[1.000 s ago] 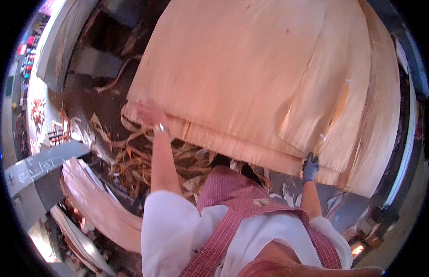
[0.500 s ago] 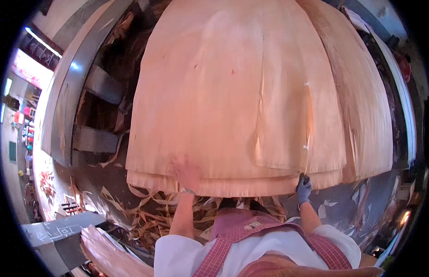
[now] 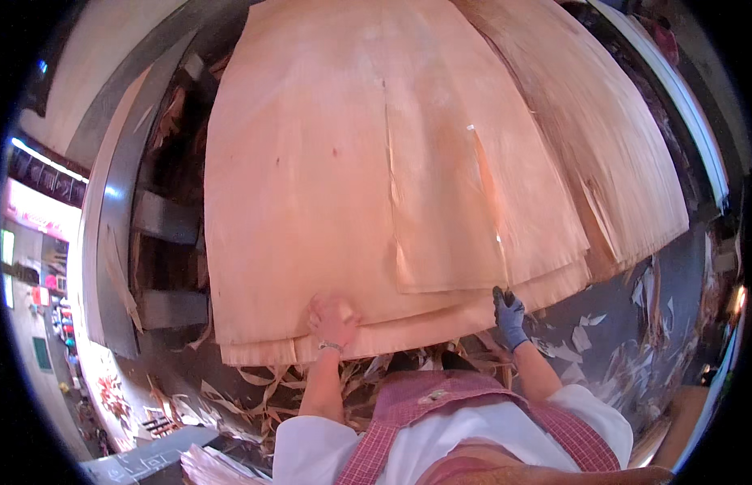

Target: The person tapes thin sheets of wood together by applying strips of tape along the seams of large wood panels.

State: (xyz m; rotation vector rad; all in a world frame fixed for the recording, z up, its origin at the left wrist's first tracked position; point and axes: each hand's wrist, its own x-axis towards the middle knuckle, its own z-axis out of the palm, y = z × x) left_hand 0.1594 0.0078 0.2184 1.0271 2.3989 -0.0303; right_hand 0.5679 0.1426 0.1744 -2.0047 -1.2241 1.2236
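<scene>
Veneer (image 3: 295,202) lies stacked before the person (image 3: 481,432), its grain and apparent long axis running away from the body, far end out of view. The bare left hand (image 3: 334,321), blurred, rests on the near edge, its grip unclear; the gloved right hand (image 3: 510,317) touches that edge with bent fingers, hold likewise unclear. Peelings (image 3: 271,394) litter the floor (image 3: 554,323) along that edge; grey blocks (image 3: 167,218) stand left.

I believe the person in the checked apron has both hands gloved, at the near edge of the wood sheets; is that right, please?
Not quite: the head view shows only the right hand gloved; the left hand is bare. Both are at the near edge of the wood sheets, and the apron is checked.
</scene>
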